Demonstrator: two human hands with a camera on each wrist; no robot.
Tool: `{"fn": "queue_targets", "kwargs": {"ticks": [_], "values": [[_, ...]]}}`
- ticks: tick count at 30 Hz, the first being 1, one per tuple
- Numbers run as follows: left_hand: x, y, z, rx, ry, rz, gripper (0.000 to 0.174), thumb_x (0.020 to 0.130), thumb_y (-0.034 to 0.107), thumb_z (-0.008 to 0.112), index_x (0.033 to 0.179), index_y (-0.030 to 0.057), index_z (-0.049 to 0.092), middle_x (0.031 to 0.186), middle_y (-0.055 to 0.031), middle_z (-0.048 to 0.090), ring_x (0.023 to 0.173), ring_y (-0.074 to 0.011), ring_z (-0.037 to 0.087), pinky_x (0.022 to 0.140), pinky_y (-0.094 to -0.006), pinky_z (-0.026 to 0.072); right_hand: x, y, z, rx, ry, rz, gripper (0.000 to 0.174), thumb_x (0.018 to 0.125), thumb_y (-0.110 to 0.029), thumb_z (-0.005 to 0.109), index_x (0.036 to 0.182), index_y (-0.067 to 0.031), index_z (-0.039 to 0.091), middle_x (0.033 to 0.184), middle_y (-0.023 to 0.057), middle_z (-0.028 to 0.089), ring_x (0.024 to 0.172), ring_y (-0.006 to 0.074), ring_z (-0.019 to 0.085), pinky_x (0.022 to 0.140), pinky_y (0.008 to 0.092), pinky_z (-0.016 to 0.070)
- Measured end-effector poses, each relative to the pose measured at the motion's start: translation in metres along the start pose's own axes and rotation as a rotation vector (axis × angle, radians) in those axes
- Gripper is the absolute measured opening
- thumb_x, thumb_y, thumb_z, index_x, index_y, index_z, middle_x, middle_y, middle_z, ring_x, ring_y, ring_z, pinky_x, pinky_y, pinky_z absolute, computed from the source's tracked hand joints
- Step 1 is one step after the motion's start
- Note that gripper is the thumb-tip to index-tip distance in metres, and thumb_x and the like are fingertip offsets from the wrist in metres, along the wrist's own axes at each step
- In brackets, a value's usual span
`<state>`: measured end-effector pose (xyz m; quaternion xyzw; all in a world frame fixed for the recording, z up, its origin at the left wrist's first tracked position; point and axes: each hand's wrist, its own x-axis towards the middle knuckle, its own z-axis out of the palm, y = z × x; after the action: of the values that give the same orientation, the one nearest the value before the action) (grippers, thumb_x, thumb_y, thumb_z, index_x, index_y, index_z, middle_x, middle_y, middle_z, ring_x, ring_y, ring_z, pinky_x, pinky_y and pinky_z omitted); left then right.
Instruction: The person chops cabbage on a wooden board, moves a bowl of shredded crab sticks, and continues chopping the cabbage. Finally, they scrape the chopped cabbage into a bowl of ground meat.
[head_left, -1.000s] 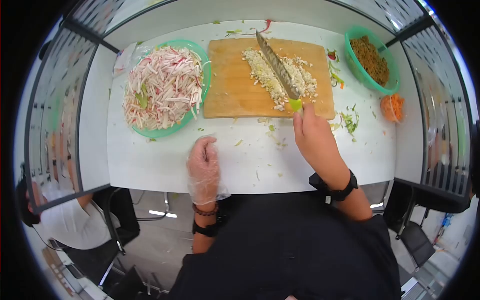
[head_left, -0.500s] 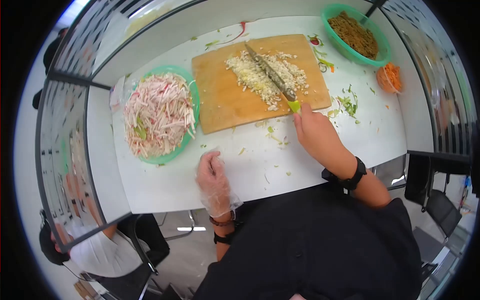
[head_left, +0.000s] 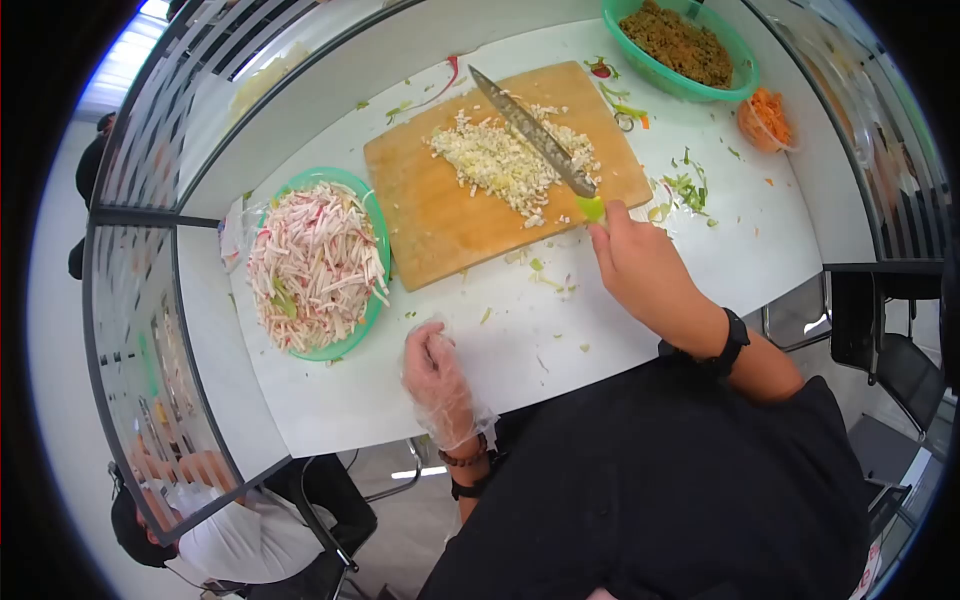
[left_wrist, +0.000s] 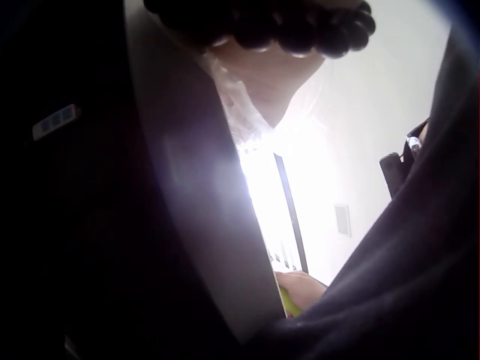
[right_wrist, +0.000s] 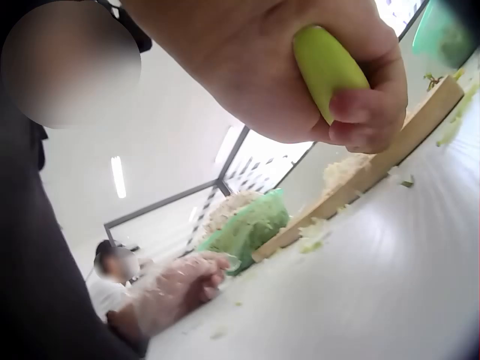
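Note:
My right hand (head_left: 650, 268) grips the green handle (right_wrist: 326, 67) of a knife (head_left: 535, 133); its long blade lies across chopped white pieces (head_left: 490, 160) on a wooden cutting board (head_left: 430, 235). Fingers wrap that handle in the right wrist view. Near the table's front edge, my left hand (head_left: 437, 380), in a clear plastic glove, rests with its fingers loosely curled and holds nothing. The left wrist view shows mainly a dark bead bracelet (left_wrist: 292, 34) and part of the gloved hand, with its fingers hidden.
Left of the board, a green bowl (head_left: 377, 230) is heaped with pink-white shreds (head_left: 315, 265). At the back right are a green bowl of brown food (head_left: 680, 45) and a small container of orange shreds (head_left: 766, 122). Green scraps (head_left: 686, 185) dot the table; partitions surround it.
The head view has turned, so the board and bowls appear rotated. The knife blade, seen narrower half a second ago, shows more of its side. My left hand still rests on the table.

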<state>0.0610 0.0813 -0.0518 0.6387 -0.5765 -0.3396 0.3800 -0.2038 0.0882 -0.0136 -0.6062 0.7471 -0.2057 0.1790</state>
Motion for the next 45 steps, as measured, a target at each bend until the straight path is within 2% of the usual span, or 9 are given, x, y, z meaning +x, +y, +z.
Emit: {"fn": "queue_targets", "kwargs": {"ticks": [20,23,27,30,33,36,39,42,45], "values": [[-0.002,-0.003,0.002,0.032,0.021,-0.007,0.015,0.092,0.005,0.051,0.100,-0.0002,0.063,0.078,-0.0080,0.058,0.070,-0.0173,0.054,0.067,-0.0301,0.0451,-0.006,0.020,0.002,-0.021,0.022,0.090,0.025,0.097,-0.018,0.054,0.091,0.0053,0.050,0.063,0.0254,0.060,0.058,0.0434,0.061,0.055,0.0505,0.0486],[0.001,-0.017,0.003,0.053,0.025,0.086,0.016,0.098,0.009,0.049,0.101,0.0028,0.063,0.076,-0.0003,0.055,0.066,-0.0066,0.047,0.059,-0.0225,0.0400,-0.008,0.012,-0.006,0.052,0.060,0.082,0.024,0.097,-0.018,0.054,0.090,0.0055,0.050,0.064,0.0254,0.060,0.059,0.0441,0.061,0.055,0.0505,0.0485],[-0.002,0.005,0.002,0.038,0.013,-0.037,0.014,0.093,0.005,0.051,0.099,0.0007,0.063,0.076,-0.0050,0.056,0.070,-0.0131,0.052,0.065,-0.0279,0.0442,-0.008,0.020,-0.002,0.024,0.022,0.095,0.024,0.097,-0.017,0.053,0.092,0.0059,0.051,0.064,0.0258,0.060,0.060,0.0450,0.061,0.057,0.0512,0.0496],[-0.002,0.001,0.003,-0.018,0.014,-0.054,0.014,0.095,0.005,0.051,0.100,0.0010,0.063,0.075,-0.0045,0.055,0.069,-0.0126,0.051,0.065,-0.0271,0.0442,-0.007,0.017,-0.005,0.029,0.073,0.115,0.025,0.097,-0.018,0.053,0.092,0.0061,0.051,0.064,0.0262,0.060,0.060,0.0453,0.061,0.058,0.0516,0.0499],[-0.002,-0.004,0.004,0.040,0.026,0.025,0.017,0.098,0.010,0.048,0.102,0.0025,0.063,0.076,0.0002,0.055,0.065,-0.0062,0.046,0.059,-0.0216,0.0392,-0.004,0.024,-0.007,0.006,0.030,0.154,0.025,0.097,-0.019,0.052,0.093,0.0062,0.052,0.064,0.0267,0.060,0.060,0.0459,0.061,0.058,0.0521,0.0501],[-0.001,-0.009,0.003,0.053,0.011,0.025,0.017,0.099,0.010,0.048,0.102,0.0024,0.063,0.077,0.0000,0.055,0.066,-0.0065,0.047,0.059,-0.0220,0.0393,-0.006,0.021,-0.010,0.053,0.060,0.173,0.026,0.097,-0.019,0.052,0.094,0.0063,0.053,0.064,0.0272,0.061,0.060,0.0462,0.061,0.058,0.0527,0.0500],[-0.001,-0.002,0.003,0.032,0.010,-0.045,0.015,0.096,0.006,0.049,0.101,0.0005,0.063,0.076,-0.0058,0.058,0.070,-0.0134,0.054,0.066,-0.0281,0.0463,-0.009,0.026,-0.008,0.022,0.070,0.142,0.027,0.097,-0.020,0.053,0.094,0.0070,0.053,0.065,0.0276,0.061,0.060,0.0461,0.061,0.057,0.0525,0.0500],[-0.001,0.006,0.002,0.046,0.010,-0.028,0.016,0.095,0.005,0.049,0.100,0.0008,0.063,0.076,-0.0063,0.058,0.070,-0.0136,0.054,0.066,-0.0280,0.0463,-0.010,0.028,-0.006,-0.017,0.049,0.164,0.027,0.096,-0.020,0.053,0.098,0.0069,0.054,0.066,0.0273,0.061,0.059,0.0453,0.061,0.058,0.0522,0.0499],[0.000,-0.003,0.002,0.040,0.003,0.019,0.016,0.099,0.011,0.049,0.102,0.0024,0.062,0.076,-0.0009,0.055,0.067,-0.0084,0.048,0.060,-0.0236,0.0409,-0.011,0.028,-0.012,0.040,0.090,0.164,0.026,0.095,-0.020,0.055,0.103,0.0053,0.054,0.068,0.0260,0.063,0.062,0.0445,0.062,0.060,0.0521,0.0498]]}}
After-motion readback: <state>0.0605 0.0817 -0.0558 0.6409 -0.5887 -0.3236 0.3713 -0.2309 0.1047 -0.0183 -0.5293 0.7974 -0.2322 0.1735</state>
